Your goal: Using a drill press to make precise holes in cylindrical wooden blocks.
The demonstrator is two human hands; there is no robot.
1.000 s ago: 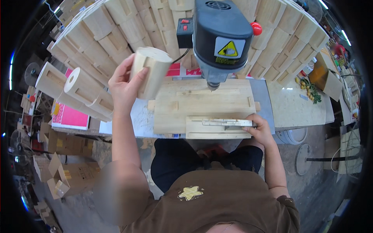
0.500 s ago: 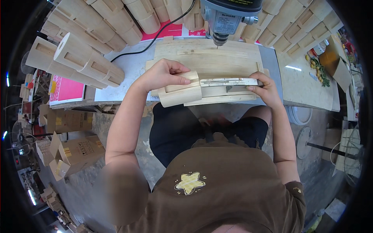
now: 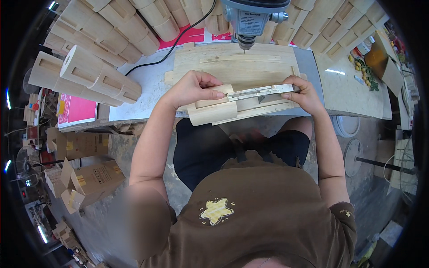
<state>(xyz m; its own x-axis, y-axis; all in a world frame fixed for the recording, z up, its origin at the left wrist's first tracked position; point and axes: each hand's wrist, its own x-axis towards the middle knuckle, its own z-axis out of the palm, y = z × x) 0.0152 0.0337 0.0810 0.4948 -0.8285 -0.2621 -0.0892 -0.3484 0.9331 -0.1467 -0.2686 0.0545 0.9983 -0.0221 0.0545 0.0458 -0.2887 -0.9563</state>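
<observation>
The left hand (image 3: 194,90) is holding a recessed wooden cylinder (image 3: 212,113) on its side at the front edge of the surface (image 3: 308,62); the right hand (image 3: 305,94) is gripping a long pale tool (image 3: 261,92), its tip meeting the cylinder. Bracing the cylinder firmly seems wise. Beyond, a drill (image 3: 250,24) is hanging.
</observation>
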